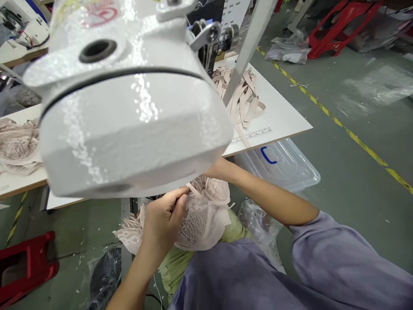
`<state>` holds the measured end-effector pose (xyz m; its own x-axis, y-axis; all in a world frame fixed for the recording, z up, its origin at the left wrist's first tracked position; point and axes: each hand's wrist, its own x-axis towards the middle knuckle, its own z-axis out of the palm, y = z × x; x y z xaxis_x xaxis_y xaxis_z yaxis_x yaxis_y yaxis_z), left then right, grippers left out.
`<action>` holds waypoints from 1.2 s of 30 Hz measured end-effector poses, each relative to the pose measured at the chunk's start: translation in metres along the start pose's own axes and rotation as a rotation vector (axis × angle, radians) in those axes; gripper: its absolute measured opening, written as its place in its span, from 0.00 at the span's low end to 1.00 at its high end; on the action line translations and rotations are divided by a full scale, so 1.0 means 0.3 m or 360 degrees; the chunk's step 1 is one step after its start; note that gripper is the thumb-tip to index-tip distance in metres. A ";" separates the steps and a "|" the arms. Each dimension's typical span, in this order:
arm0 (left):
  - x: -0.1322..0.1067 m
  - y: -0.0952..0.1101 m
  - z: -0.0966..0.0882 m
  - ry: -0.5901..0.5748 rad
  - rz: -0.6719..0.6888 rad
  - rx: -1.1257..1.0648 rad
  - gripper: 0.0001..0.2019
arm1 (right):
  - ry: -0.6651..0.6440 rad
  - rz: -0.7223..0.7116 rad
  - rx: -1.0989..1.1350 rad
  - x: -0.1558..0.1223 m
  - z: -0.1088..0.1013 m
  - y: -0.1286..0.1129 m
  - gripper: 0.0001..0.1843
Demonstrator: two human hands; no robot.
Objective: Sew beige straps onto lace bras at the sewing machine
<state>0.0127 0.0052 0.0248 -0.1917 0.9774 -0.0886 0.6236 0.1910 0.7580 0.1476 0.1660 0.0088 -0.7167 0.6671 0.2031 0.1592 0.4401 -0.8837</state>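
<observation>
A beige lace bra (198, 219) hangs over my lap below the white sewing machine head (135, 129). My left hand (167, 211) is closed, thumb and fingers pinching the bra's edge near the underside of the machine. Only the back part of my right hand (217, 169) shows, close to the far lace cup, and the machine head hides its fingers. A narrow beige strip (192, 189) runs along the bra beside my left fingertips. The needle area is out of sight behind the machine head.
Beige straps (243, 97) lie heaped on the white table (284, 118) at right. More lace pieces (19, 146) rest at left. A clear plastic box (290, 168) sits under the table edge. Red stools (342, 26) and plastic bags (261, 224) stand or lie about the floor.
</observation>
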 end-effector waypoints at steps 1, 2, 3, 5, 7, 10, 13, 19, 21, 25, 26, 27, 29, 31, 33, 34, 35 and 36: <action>0.006 0.004 -0.004 -0.0009 -0.0055 0.0002 0.15 | 0.0003 -0.0019 0.0004 0.000 0.000 0.001 0.03; 0.011 0.008 -0.008 -0.0015 -0.0112 0.0005 0.15 | 0.0007 -0.0030 0.0006 0.001 0.001 0.002 0.02; 0.017 0.011 -0.011 -0.0022 -0.0165 0.0012 0.15 | 0.0011 -0.0036 0.0006 0.001 0.001 0.004 0.02; 0.026 0.016 -0.015 -0.0036 -0.0238 0.0025 0.15 | 0.0023 -0.0036 0.0007 0.003 0.003 0.009 0.02; 0.033 0.019 -0.017 -0.0041 -0.0276 0.0025 0.15 | 0.0027 -0.0034 0.0021 0.007 0.006 0.015 0.02; 0.038 0.026 -0.019 -0.0028 -0.0308 0.0006 0.16 | 0.0030 -0.0050 0.0033 0.014 0.008 0.026 0.02; 0.040 0.030 -0.020 -0.0003 -0.0303 -0.0049 0.16 | 0.0049 -0.0096 0.0004 0.020 0.008 0.033 0.05; 0.043 0.025 -0.020 -0.0018 -0.0324 -0.0088 0.16 | 0.0079 -0.0111 0.0047 0.017 0.005 0.033 0.04; 0.045 0.022 -0.021 -0.0030 -0.0331 -0.0064 0.16 | 0.0076 -0.0096 0.0046 0.015 0.004 0.029 0.05; 0.048 0.018 -0.023 -0.0008 -0.0266 0.0009 0.16 | 0.0068 -0.0077 0.0053 0.011 0.002 0.020 0.04; 0.049 0.017 -0.021 0.0014 -0.0248 0.0026 0.16 | 0.0064 -0.0075 0.0062 0.011 0.002 0.021 0.05; 0.048 0.017 -0.019 0.0040 -0.0237 0.0042 0.15 | 0.0065 -0.0075 0.0069 0.012 0.002 0.024 0.04; 0.047 0.017 -0.013 0.0094 -0.0239 0.0066 0.15 | 0.0072 -0.0083 0.0071 0.018 0.004 0.036 0.03; 0.045 0.019 -0.009 0.0121 -0.0246 0.0091 0.16 | 0.0041 -0.0097 0.0069 0.027 0.004 0.054 0.03; 0.042 0.019 -0.010 0.0088 -0.0236 0.0127 0.16 | -0.0013 -0.0108 0.0069 0.036 0.003 0.072 0.06; 0.041 0.018 -0.012 0.0052 -0.0216 0.0149 0.16 | -0.0042 -0.0117 0.0064 0.040 0.003 0.081 0.06; 0.040 0.016 -0.015 0.0027 -0.0189 0.0175 0.17 | -0.0057 -0.0136 0.0055 0.043 0.003 0.089 0.05; 0.038 0.013 -0.018 0.0017 -0.0155 0.0206 0.17 | -0.0055 -0.0164 0.0040 0.045 0.004 0.096 0.05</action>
<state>0.0088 0.0167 0.0303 -0.2636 0.9528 -0.1504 0.6940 0.2956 0.6564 0.1417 0.1870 -0.0143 -0.7515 0.5978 0.2790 0.0669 0.4898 -0.8692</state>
